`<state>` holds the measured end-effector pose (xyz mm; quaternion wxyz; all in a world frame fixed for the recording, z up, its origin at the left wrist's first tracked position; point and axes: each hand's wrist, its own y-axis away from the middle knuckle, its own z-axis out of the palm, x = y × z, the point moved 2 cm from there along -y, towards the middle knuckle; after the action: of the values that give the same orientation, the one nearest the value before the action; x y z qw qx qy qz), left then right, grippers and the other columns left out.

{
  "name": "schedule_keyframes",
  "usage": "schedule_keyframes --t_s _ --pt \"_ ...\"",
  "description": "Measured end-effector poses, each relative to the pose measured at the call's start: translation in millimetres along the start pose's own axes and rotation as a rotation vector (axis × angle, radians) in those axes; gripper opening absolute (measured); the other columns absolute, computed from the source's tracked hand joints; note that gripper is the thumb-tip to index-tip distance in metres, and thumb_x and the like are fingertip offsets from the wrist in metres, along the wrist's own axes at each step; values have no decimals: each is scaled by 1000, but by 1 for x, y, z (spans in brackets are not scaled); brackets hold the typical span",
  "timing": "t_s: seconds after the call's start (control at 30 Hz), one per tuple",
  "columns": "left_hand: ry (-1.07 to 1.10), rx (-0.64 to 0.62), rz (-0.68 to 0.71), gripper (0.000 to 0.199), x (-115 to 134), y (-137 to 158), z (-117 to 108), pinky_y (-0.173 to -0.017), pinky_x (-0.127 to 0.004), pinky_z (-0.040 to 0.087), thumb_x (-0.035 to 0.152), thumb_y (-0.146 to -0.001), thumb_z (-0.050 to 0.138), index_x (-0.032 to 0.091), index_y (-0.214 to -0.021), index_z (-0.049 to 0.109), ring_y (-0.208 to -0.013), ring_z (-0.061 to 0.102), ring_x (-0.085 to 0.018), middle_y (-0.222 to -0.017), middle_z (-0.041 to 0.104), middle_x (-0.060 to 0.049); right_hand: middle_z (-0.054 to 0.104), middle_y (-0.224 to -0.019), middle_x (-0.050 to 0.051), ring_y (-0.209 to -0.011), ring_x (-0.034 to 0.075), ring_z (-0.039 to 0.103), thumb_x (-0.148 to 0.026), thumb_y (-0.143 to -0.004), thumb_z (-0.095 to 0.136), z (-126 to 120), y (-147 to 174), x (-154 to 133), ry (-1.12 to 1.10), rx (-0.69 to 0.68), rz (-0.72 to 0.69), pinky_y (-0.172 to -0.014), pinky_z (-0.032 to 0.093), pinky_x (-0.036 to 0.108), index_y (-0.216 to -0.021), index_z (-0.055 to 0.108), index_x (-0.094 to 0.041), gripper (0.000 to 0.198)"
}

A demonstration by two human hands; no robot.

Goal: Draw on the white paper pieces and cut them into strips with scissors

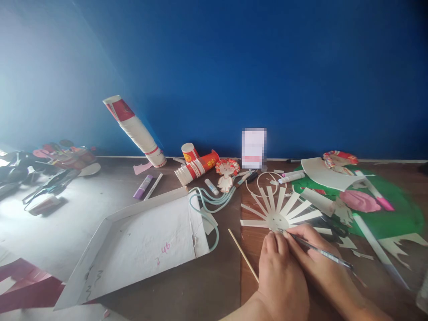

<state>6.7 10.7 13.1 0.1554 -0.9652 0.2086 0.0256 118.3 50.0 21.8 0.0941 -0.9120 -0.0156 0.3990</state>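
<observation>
A white paper cup cut into strips point(279, 218) lies flattened on the brown table, its strips fanned out like rays. A small face is drawn on its round middle. My right hand point(321, 256) grips a pen point(326, 253), tip down at the lower part of that face. Beside it, my left hand point(284, 276) is closed, with bent fingers pressed on the near edge of the cut cup; its fingertips are partly hidden. Just left of my left hand lies a thin wooden stick point(243, 255).
A white cardboard lid point(140, 245) lies to the left, with pale blue cords point(214, 200) behind it. Stacked paper cups point(137, 133) lean against the blue wall. A paper figure point(226, 174) stands centrally. Markers point(376, 191), paper scraps and a green sheet point(401, 205) lie at right.
</observation>
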Motion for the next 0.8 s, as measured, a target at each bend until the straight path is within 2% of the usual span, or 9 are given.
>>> schedule_keyframes --t_s 0.27,0.43,0.6,0.8 --pt "11 -11 -6 47 1 1 2 -98 -35 49 28 -94 55 4 -132 68 -113 58 -27 -118 68 -19 79 -76 2 -67 23 76 -50 -85 57 1 0 0 4 -9 -6 -64 60 30 -81 67 -29 24" --pt "17 6 5 50 1 3 5 -102 -36 47 29 -94 54 4 -136 65 -121 54 -28 -129 64 -20 79 -75 1 -65 22 75 -50 -85 57 1 0 0 -4 -2 0 -63 59 30 -80 67 -29 24" --pt "19 25 -15 48 1 2 3 -100 -36 49 30 -93 56 4 -132 68 -116 57 -27 -123 69 -18 79 -75 1 -66 22 75 -51 -85 57 0 1 -1 -24 -9 18 -65 59 31 -80 67 -29 24" --pt "27 47 -14 49 2 3 6 -102 -36 49 30 -92 58 4 -132 68 -119 57 -28 -127 68 -18 79 -75 2 -66 23 76 -50 -84 57 -1 0 -3 -8 -22 19 -64 59 31 -80 67 -29 24"
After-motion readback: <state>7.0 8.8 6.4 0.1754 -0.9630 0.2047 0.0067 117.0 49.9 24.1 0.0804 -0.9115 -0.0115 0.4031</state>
